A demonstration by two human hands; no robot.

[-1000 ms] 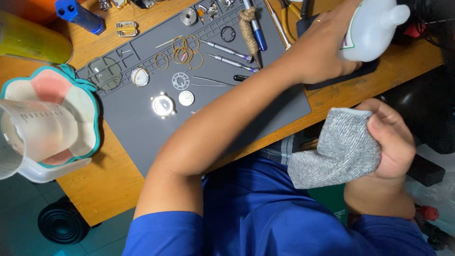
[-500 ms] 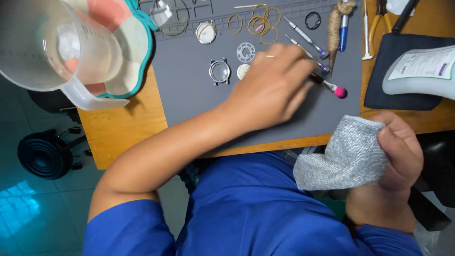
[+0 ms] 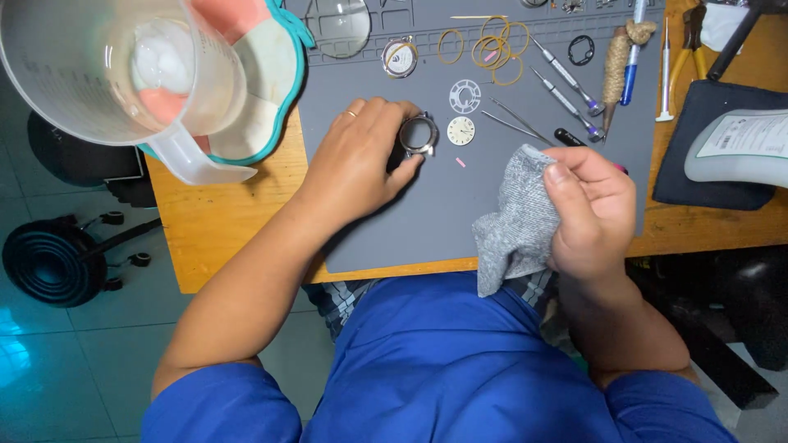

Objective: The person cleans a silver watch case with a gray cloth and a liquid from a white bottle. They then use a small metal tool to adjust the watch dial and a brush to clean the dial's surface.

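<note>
My left hand (image 3: 359, 160) rests on the grey work mat (image 3: 427, 221), thumb and fingers closed around a round metal watch case (image 3: 419, 134). My right hand (image 3: 593, 209) is over the mat's near right corner, gripping a grey knitted cloth (image 3: 515, 220) that hangs down past the table edge. A small white watch dial (image 3: 461, 130) lies just right of the case, and a white ring-shaped part (image 3: 465, 96) lies beyond it. Thin tweezers (image 3: 517, 125) lie between the dial and my right hand.
A clear measuring jug (image 3: 123, 70) stands at far left over a teal-rimmed tray (image 3: 275, 90). Screwdrivers (image 3: 566, 78), gold rings (image 3: 497, 49), a black ring (image 3: 581, 50), a twine-wrapped tool (image 3: 617, 66) and a blue pen lie at the back. A white bottle (image 3: 739, 148) lies on a black pad at right.
My left hand let go of the pink-tipped tool, moved left and closed on the watch case. My right hand brought the cloth up over the mat. The view shifted.
</note>
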